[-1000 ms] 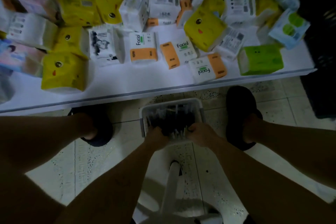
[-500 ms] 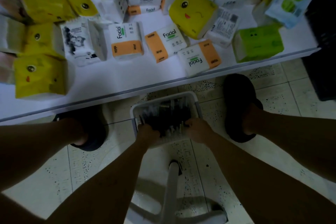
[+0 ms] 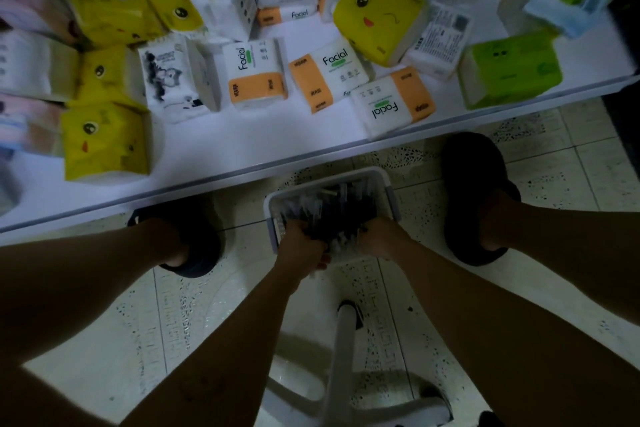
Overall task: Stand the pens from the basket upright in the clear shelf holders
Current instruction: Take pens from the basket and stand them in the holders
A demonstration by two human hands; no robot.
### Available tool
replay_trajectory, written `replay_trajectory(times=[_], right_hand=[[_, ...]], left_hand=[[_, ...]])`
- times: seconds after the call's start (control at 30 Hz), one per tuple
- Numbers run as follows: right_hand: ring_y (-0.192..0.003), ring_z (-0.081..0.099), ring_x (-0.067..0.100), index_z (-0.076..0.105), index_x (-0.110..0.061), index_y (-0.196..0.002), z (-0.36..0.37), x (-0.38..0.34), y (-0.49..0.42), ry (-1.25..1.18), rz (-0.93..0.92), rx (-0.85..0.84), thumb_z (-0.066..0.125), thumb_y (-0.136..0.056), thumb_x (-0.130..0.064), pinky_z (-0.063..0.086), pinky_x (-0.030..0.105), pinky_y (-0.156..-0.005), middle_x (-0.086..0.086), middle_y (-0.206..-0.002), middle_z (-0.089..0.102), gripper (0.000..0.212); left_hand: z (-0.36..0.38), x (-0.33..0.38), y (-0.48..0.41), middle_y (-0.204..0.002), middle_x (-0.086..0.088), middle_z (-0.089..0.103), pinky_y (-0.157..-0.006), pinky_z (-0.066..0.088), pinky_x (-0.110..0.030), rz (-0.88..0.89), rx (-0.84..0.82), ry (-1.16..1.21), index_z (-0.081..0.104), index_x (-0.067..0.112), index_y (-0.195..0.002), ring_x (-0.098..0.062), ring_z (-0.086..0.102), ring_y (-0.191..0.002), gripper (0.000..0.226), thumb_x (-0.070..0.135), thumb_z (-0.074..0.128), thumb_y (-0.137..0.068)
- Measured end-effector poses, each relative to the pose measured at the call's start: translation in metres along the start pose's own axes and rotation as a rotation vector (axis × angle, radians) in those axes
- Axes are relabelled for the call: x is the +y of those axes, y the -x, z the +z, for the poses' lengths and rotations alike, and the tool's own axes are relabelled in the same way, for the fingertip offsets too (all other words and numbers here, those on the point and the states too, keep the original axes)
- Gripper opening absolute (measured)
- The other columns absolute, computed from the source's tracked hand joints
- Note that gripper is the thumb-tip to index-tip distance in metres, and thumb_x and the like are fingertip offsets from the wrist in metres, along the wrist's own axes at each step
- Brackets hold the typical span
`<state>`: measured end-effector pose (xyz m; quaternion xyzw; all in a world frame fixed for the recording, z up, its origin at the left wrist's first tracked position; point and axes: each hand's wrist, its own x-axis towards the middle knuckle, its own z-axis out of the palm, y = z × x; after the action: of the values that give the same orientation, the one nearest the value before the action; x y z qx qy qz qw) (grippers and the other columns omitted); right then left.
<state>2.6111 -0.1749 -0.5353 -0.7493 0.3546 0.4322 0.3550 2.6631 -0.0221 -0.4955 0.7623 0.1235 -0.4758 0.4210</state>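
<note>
Dim light, speckled tile floor (image 3: 585, 166), white shelf (image 3: 221, 152)

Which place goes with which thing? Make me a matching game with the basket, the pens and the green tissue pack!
Things:
1. basket
2. pens
3. green tissue pack

Places:
A. right end of the white shelf
B. on the floor
C. inside the basket

Pairs: 1-B, 2-C, 3-A.
</note>
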Motion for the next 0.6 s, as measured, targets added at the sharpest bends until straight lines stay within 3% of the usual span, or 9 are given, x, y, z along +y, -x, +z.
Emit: replay_trajectory(times=[0.1, 0.23, 0.33, 0.47, 0.53, 0.6], right_hand=[[-0.07, 0.05, 0.022, 0.05, -0.008, -0.067, 0.001, -0.003, -0.001, -0.03, 0.015, 0.012, 0.049, -0.094, -0.018, 0.036, 0.024, -0.054, 0.007, -0.072, 0.048, 0.029], [-0.087, 0.047, 0.022, 0.063, 0.0, -0.108, -0.001, -0.005, -0.007, -0.062, -0.003, 0.051, 0.048, -0.092, -0.014, 0.037, 0.028, -0.074, 0.007, -0.079, 0.049, 0.027], [-0.089, 0.044, 0.021, 0.06, -0.01, -0.098, -0.002, -0.009, -0.008, -0.067, 0.009, 0.044, 0.047, -0.091, -0.014, 0.036, 0.027, -0.078, 0.01, -0.092, 0.051, 0.015], [-0.087, 0.047, 0.021, 0.051, -0.012, -0.078, 0.003, -0.008, -0.012, -0.166, 0.047, 0.1, 0.049, -0.091, -0.015, 0.041, 0.028, -0.076, 0.013, -0.098, 0.054, 0.013], [-0.083, 0.054, 0.023, 0.06, -0.008, -0.086, 0.003, -0.007, -0.006, -0.217, 0.054, 0.176, 0.055, -0.091, -0.019, 0.043, 0.025, -0.065, 0.013, -0.097, 0.059, 0.012], [-0.083, 0.06, 0.025, 0.066, -0.004, -0.104, 0.003, -0.006, 0.002, -0.264, 0.043, 0.27, 0.064, -0.089, -0.023, 0.042, 0.023, -0.059, 0.012, -0.101, 0.064, 0.025]], left_hand=[[-0.002, 0.009, 0.0, -0.084, -0.009, 0.056, -0.048, 0.041, -0.024, 0.033, 0.012, -0.058, 0.043, 0.016, -0.12, -0.016, 0.05, -0.063, 0.03, 0.002, 0.041, -0.094], [-0.004, 0.013, -0.001, -0.077, -0.002, 0.049, -0.051, 0.034, -0.022, 0.09, 0.022, -0.071, 0.054, 0.017, -0.114, -0.012, 0.044, -0.062, 0.022, 0.015, 0.037, -0.1], [-0.005, 0.013, 0.002, -0.082, 0.0, 0.052, -0.054, 0.037, -0.022, 0.157, 0.045, -0.1, 0.055, 0.015, -0.115, -0.009, 0.048, -0.066, 0.021, 0.024, 0.041, -0.102], [-0.003, 0.011, 0.0, -0.086, -0.005, 0.061, -0.056, 0.042, -0.023, 0.141, 0.062, -0.122, 0.058, 0.011, -0.108, -0.012, 0.053, -0.066, 0.018, 0.018, 0.043, -0.101], [-0.003, 0.01, -0.003, -0.087, -0.007, 0.062, -0.055, 0.04, -0.025, 0.106, 0.064, -0.112, 0.058, 0.01, -0.106, -0.014, 0.052, -0.067, 0.018, 0.016, 0.043, -0.099], [-0.003, 0.012, -0.004, -0.081, -0.007, 0.058, -0.055, 0.037, -0.024, 0.097, 0.063, -0.092, 0.058, 0.01, -0.101, -0.015, 0.049, -0.064, 0.016, 0.016, 0.044, -0.097]])
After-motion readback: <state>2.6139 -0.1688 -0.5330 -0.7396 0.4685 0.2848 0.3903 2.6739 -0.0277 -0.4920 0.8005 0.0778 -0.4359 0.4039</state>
